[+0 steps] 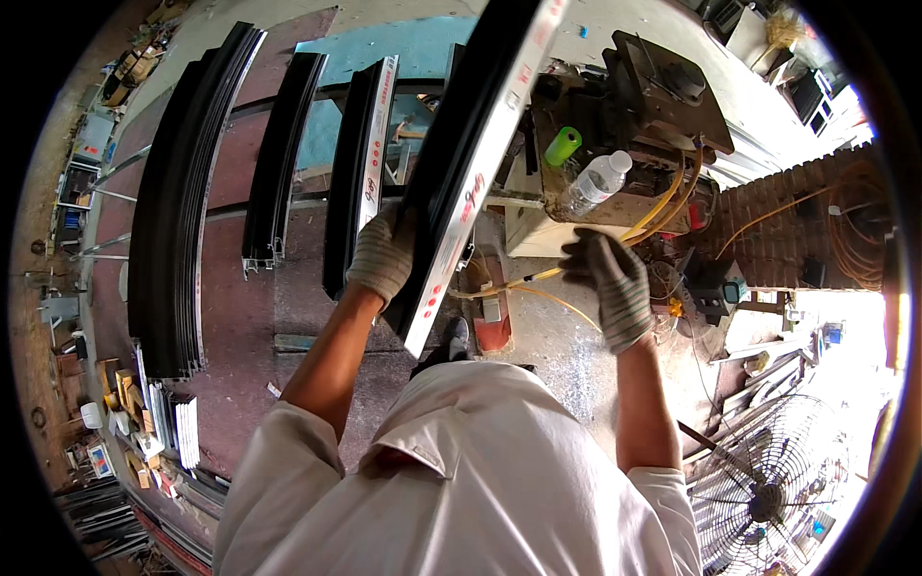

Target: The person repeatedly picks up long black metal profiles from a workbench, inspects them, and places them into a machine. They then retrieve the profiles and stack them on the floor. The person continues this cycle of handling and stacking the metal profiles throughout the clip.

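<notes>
A striped work glove covers my left hand point(382, 257), which is closed around the edge of a long black metal profile point(459, 130) with a pale, red-printed side strip. The profile stands at a slant in front of me, its near end close to my body. My right hand point(617, 293), gloved too, is off to the right with its fingers stretched and apart, holding nothing. Yellow hoses point(656, 214) run beside its fingertips. Left of the held piece lie a shorter bundle of black profiles point(357, 178) and another dark bundle point(281, 158).
A tall stack of black profiles point(178, 206) lies farther left on a reddish table point(235, 317). On the machine bench at right stand a clear plastic bottle point(597, 184), a green cylinder point(564, 146) and a dark machine point(669, 91). A large fan point(765, 499) is at lower right.
</notes>
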The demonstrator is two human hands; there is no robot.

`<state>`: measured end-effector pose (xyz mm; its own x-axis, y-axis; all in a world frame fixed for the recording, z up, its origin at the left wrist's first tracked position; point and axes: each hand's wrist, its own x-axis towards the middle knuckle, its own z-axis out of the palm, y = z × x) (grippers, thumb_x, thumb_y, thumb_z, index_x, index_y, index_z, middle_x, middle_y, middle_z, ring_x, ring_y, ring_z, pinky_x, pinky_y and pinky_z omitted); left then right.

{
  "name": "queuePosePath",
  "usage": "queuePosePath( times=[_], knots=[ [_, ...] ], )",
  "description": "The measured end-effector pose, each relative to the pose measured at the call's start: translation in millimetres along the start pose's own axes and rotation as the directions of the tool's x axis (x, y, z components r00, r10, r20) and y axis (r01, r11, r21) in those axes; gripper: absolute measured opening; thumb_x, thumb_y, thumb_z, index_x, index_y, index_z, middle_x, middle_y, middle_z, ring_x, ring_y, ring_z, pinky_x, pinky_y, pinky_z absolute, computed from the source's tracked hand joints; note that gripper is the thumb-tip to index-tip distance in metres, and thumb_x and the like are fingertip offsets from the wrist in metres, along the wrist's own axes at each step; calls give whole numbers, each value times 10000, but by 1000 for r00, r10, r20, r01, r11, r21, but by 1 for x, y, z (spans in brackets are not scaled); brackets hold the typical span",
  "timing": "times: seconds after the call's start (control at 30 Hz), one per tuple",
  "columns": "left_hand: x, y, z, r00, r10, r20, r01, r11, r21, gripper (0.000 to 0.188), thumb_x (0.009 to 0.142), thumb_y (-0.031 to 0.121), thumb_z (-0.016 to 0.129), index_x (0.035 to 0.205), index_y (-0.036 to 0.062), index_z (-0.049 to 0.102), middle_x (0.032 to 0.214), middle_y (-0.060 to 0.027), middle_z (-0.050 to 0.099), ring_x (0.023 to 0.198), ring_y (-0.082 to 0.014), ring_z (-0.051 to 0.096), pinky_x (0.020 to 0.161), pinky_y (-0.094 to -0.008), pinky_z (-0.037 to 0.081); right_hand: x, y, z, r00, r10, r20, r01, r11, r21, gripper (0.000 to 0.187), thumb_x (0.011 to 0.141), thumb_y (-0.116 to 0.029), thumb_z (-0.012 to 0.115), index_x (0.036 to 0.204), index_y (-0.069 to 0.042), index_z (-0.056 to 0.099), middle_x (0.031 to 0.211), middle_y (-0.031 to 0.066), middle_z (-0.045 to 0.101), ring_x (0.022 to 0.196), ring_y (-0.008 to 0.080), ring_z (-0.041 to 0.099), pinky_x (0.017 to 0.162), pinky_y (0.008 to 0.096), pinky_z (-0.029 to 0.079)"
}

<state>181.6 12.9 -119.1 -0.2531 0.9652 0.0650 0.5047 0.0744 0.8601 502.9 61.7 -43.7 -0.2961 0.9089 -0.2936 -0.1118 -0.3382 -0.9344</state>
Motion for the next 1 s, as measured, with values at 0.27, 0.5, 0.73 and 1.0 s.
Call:
queuePosePath(
  times=[0.27,0.5,0.73,1.0],
  knots=[
    [42,-4,14,961,-233,-148,234,972,-12,318,990,258,525,1084,-21,647,995,-234,683,906,-361,647,832,-392,488,-46,84,-28,966,207,-156,-214,976,-29,357,987,-305,606,1201,-21,627,960,83,699,819,151,668,746,282,547],
    [52,7,-49,959,237,-153,-135,863,487,297,973,275,571,939,-12,641,864,-258,654,793,-403,640,739,-436,507,-56,67,-42,938,-270,-217,135,862,-489,280,938,-80,629,1207,-6,614,997,74,691,880,129,646,826,271,534],
    [31,74,-99,931,352,97,-344,755,559,237,972,234,574,969,13,661,835,-170,691,770,-335,686,703,-402,554,-50,-41,-14,587,-800,123,413,166,-895,571,817,-106,701,1354,-36,517,1308,179,537,1208,357,520,1042,453,417],
    [20,84,-99,782,447,435,-623,522,583,224,885,268,668,968,61,670,826,-99,702,760,-285,692,697,-377,560,-34,-53,-15,711,-560,426,342,-255,-905,695,774,-333,755,1373,-85,506,1332,166,499,1243,366,472,1076,522,347]
  ],
)
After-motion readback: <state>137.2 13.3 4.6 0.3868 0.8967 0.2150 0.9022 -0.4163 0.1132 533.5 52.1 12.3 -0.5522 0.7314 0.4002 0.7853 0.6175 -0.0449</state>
